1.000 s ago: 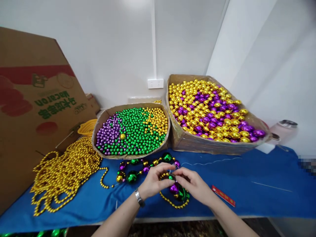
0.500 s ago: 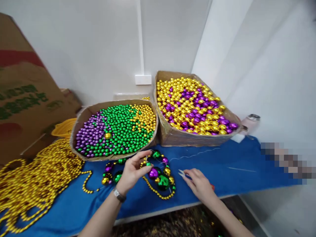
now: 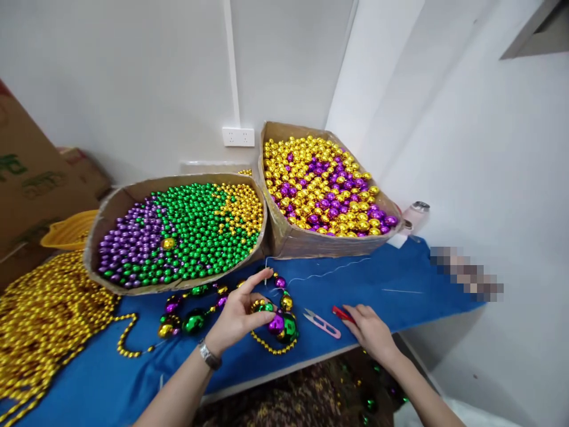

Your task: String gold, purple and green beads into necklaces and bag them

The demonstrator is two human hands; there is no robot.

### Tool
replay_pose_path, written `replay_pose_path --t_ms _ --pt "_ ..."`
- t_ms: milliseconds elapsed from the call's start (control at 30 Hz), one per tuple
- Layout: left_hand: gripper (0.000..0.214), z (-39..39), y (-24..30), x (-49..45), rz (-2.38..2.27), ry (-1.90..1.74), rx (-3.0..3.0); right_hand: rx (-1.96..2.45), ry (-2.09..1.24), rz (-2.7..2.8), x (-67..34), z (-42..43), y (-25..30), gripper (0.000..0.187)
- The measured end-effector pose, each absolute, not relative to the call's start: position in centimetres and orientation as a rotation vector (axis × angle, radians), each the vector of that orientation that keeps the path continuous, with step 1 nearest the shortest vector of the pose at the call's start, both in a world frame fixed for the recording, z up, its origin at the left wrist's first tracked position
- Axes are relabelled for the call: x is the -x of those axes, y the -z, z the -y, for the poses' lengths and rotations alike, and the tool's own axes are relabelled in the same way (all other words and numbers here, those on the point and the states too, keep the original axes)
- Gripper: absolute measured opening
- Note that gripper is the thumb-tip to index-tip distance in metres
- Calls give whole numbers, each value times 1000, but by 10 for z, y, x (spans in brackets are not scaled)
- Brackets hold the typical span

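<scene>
My left hand [image 3: 237,314] pinches a bead necklace [image 3: 278,323] of gold, green and purple beads between thumb and fingers, its index finger raised beside a thin string. Some of the strung beads rest on the blue cloth [image 3: 338,279]. My right hand [image 3: 373,335] has its fingers closed on a small red lighter [image 3: 344,314], partly hidden by the fingers. Just left of it, a pair of pink-handled thread snips [image 3: 323,324] lies on the cloth. Another string of large beads [image 3: 193,320] lies left of my left hand.
Behind my hands stand a box of green, purple and gold beads [image 3: 95,252] and a taller box of gold and purple beads [image 3: 288,243]. Gold bead strands [image 3: 53,320] are heaped at left by a yellow basket [image 3: 66,232]. A pink bottle [image 3: 416,216] stands at right.
The thread snips have left my right hand and now lie on the cloth. The red lighter now shows at that hand's fingertips. The view has shifted right; my left hand still pinches the beads.
</scene>
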State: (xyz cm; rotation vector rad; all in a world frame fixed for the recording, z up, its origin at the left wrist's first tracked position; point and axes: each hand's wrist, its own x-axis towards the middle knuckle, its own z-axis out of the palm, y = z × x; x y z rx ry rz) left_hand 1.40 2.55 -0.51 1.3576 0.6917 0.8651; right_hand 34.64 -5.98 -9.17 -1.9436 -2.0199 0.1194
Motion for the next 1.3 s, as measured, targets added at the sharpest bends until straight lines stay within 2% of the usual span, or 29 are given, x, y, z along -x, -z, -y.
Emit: replay_pose_path --t_ms 133,233,300,400,633,1300 --pt "80 -25 5 -18 -656 -782 -1364 1759 -323 2076 -311 47 60 32" --pt "86 -26 7 -20 -641 -702 -1387 1545 -762 2090 -277 32 19 28" --pt "87 -26 8 -21 -622 -675 -1395 1412 -892 2121 -257 21 -3 22" --pt "87 -26 8 -22 -589 -665 -1397 1330 -747 2242 -236 5 -18 17" --pt "81 -28 6 -24 -567 -720 -1401 1343 -380 2330 -221 -9 -9 26" --pt "80 -27 8 -24 -579 -738 -1388 1288 10 2370 -218 -12 -5 25"
